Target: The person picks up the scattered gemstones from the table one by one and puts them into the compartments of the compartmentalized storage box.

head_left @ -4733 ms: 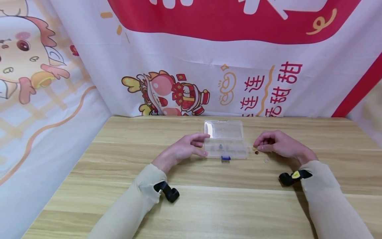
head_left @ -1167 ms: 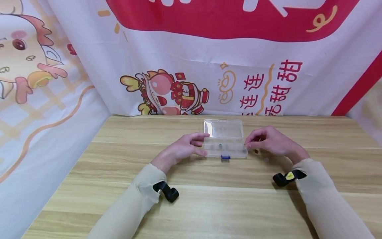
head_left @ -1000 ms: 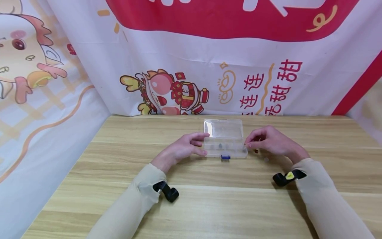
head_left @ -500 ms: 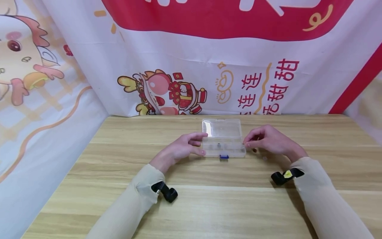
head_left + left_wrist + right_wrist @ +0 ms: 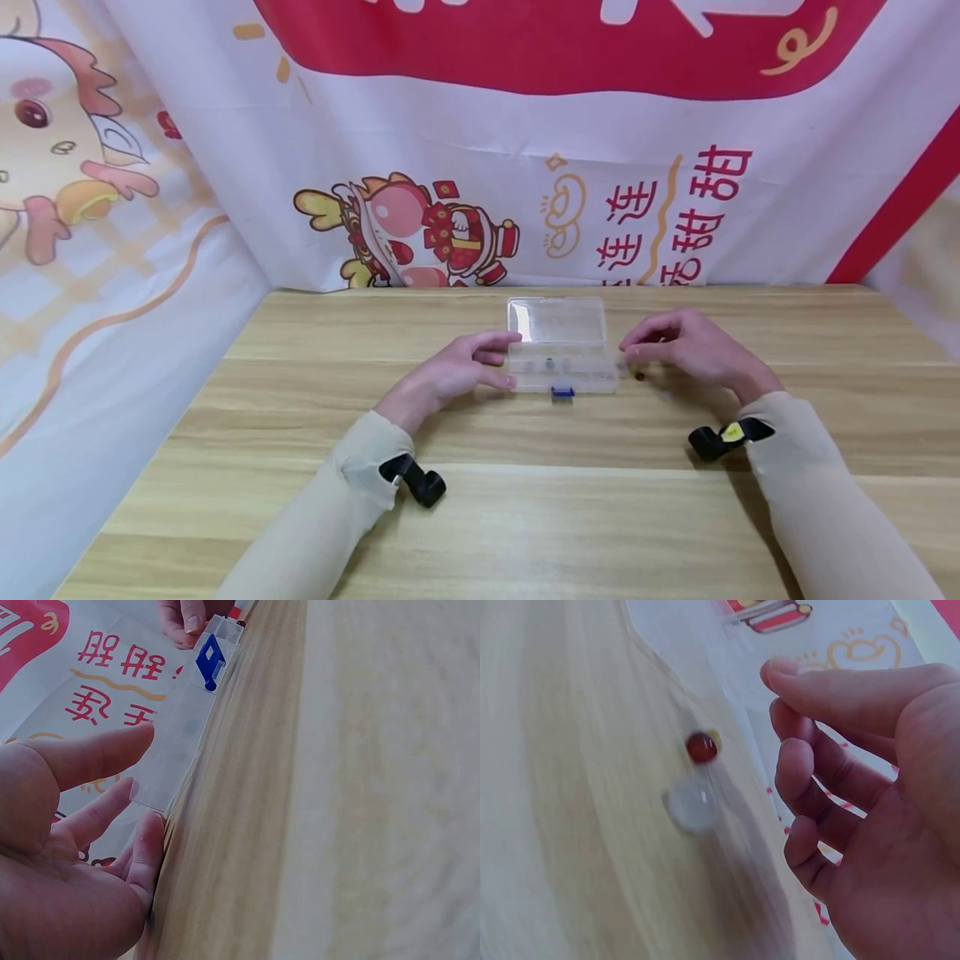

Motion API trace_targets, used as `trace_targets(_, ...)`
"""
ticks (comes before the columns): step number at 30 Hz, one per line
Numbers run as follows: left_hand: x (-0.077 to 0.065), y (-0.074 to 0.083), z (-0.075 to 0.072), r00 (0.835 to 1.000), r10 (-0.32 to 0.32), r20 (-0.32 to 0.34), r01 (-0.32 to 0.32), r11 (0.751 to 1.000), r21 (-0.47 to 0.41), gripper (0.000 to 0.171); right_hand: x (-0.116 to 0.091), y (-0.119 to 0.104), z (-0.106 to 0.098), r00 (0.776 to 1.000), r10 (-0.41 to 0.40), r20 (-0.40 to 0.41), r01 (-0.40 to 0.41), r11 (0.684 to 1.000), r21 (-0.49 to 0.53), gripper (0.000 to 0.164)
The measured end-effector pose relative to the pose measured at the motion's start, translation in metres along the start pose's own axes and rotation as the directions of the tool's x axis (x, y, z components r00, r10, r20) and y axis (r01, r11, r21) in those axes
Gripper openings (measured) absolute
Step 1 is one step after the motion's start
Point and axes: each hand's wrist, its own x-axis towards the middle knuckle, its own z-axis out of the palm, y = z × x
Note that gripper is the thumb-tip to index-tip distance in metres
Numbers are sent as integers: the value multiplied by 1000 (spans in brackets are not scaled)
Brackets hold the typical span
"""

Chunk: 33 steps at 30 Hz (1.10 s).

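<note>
A clear plastic compartment box stands on the table with its lid tipped back and a blue latch at the front. One compartment holds a small dark piece. My left hand touches the box's left end, thumb at the front corner and index finger near the hinge, fingers fairly straight. Just off the right end hovers my right hand, its fingers loosely bent, nothing visible between them. Beneath it lie a dark red bead, a yellowish one partly behind it, and a blurred clear one.
The wooden table extends in front of the box and to both sides. A white printed cloth hangs close behind the table's back edge, and another covers the left side.
My right hand first moved left to the box's right end and paused there. Since half a second ago it has drawn back slightly to the right. The left hand stays at the box.
</note>
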Motion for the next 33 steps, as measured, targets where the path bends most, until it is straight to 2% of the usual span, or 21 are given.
trace_targets(4,-1,0,-1,1000,-2,2,2,1000,-4,70,1,8,-2,1000,28,-5,-28,1000,-2,22)
trace_targets(7,-1,-1,-1,1000,-4,3,4,1000,-9,70,2,13,-3,999,40,26,-41,999,31,22)
trace_targets(12,0,-2,-2,1000,1,4,-1,1000,-15,71,5,21,-2,997,-2,81,-3,998,69,23)
trace_targets(17,0,-1,-1,1000,3,4,-3,1000,-16,71,6,24,-3,993,-42,108,39,999,29,22)
trace_targets(33,1,0,-1,1000,3,2,-3,1000,-1,70,5,24,-1,993,-57,102,54,998,33,18)
